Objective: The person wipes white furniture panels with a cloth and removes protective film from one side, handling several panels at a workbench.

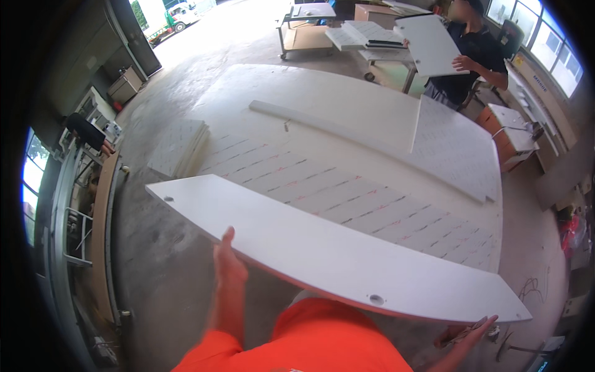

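A long white panel (322, 242) with round holes near its ends lies flat in front of my body, its left end farther off than its right. My left hand (230, 263) grips the near edge towards the left, thumb up along the edge and fingers hidden beneath. At the panel's right end, my right hand (472, 332) holds the near edge from below, its fingers partly hidden. Just beyond the panel is a broad white table (242, 87), topped by a printed sheet (347, 192) with rows of dark and red marks.
On the table lie a long narrow white strip (365, 149) and a stack of printed boards (180, 149). At the far right a co-worker (477, 56) holds a white board (431, 46). Another person (90, 130) bends over at the left. Wheeled carts (307, 34) stand at the back.
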`<control>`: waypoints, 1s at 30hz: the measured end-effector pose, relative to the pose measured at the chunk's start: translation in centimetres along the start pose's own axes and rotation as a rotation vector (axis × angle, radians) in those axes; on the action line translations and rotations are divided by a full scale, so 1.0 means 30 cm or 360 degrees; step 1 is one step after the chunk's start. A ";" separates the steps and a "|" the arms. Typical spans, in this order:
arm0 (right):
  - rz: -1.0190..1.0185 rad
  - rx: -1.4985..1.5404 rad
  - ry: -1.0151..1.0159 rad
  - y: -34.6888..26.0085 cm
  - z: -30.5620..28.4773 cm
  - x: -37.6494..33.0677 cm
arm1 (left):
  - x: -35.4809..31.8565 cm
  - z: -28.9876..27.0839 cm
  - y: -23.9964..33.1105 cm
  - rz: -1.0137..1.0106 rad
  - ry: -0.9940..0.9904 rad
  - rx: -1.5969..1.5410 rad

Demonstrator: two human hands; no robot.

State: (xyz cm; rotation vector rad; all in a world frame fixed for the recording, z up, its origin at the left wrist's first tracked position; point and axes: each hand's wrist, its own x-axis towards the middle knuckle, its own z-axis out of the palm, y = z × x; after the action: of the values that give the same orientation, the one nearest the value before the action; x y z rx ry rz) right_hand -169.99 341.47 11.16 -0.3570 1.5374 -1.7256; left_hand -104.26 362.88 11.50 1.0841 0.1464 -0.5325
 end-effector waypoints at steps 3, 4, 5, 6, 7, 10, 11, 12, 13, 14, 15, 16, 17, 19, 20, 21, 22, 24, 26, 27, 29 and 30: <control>0.0448 -0.0293 -0.0219 -0.002 -0.063 -0.140 | -0.037 -0.193 -0.059 -0.0153 0.0285 -0.0017; 0.0551 -0.0264 -0.0257 -0.012 -0.041 -0.216 | -0.040 -0.227 -0.069 -0.0248 0.0331 0.0019; 0.0623 -0.0272 -0.0291 -0.014 -0.050 -0.258 | -0.055 -0.228 -0.070 -0.0243 0.0359 0.0022; 0.0672 -0.0290 -0.0330 -0.008 -0.059 -0.240 | -0.059 -0.196 -0.068 -0.0215 0.0376 -0.0002; 0.0738 -0.0339 -0.0371 -0.006 -0.065 -0.208 | -0.087 -0.182 -0.044 -0.0178 0.0421 -0.0009; 0.0793 -0.0418 -0.0426 0.021 -0.063 -0.039 | -0.033 0.007 0.003 0.0008 0.0433 0.0010; 0.0789 -0.0415 -0.0428 0.028 -0.059 -0.003 | 0.020 0.034 -0.011 -0.0010 0.0404 -0.0056; 0.0811 -0.0408 -0.0472 0.057 -0.025 0.037 | 0.076 0.014 -0.015 -0.0013 0.0386 -0.0105; 0.0827 -0.0400 -0.0506 0.089 0.013 0.072 | 0.141 -0.032 -0.025 -0.0024 0.0378 -0.0142; 0.0835 -0.0374 -0.0536 0.119 0.047 0.102 | 0.206 -0.046 -0.042 -0.0052 0.0353 -0.0173; 0.0846 -0.0355 -0.0568 0.153 0.089 0.123 | 0.253 -0.035 -0.053 -0.0062 0.0371 -0.0226; 0.0833 -0.0327 -0.0594 0.184 0.136 0.138 | 0.308 -0.009 -0.061 -0.0081 0.0384 -0.0277; 0.0825 -0.0291 -0.0615 0.211 0.175 0.154 | 0.363 0.018 -0.069 -0.0100 0.0397 -0.0329; 0.0780 -0.0221 -0.0658 0.279 0.268 0.167 | 0.479 0.044 -0.091 -0.0143 0.0306 -0.0369; 0.0760 -0.0178 -0.0669 0.312 0.315 0.165 | 0.528 0.052 -0.101 -0.0161 0.0263 -0.0389; 0.0726 -0.0156 -0.0662 0.351 0.348 0.149 | 0.565 0.063 -0.118 -0.0165 0.0307 -0.0395; 0.0696 -0.0133 -0.0659 0.388 0.380 0.132 | 0.605 0.050 -0.133 -0.0158 0.0260 -0.0397; 0.0701 -0.0105 -0.0638 0.484 0.395 0.107 | 0.678 -0.020 -0.171 -0.0155 0.0176 -0.0399; 0.0777 -0.0080 -0.0614 0.596 0.343 0.097 | 0.738 -0.098 -0.243 -0.0186 0.0221 -0.0403; 0.1016 -0.0005 -0.0707 0.641 0.315 0.080 | 0.767 -0.141 -0.272 -0.0200 0.0237 -0.0392; 0.1267 0.0027 -0.0735 0.714 0.195 0.051 | 0.785 -0.235 -0.359 -0.0287 0.0222 -0.0221; 0.1272 0.0005 -0.0689 0.777 0.143 0.063 | 0.792 -0.267 -0.413 -0.0342 0.0185 -0.0136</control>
State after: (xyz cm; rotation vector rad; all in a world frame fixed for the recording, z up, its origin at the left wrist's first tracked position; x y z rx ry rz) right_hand -159.98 337.98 -10.12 -0.0749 1.1300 -0.9456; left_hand -88.51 357.36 -10.95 1.0218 0.3876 -0.6496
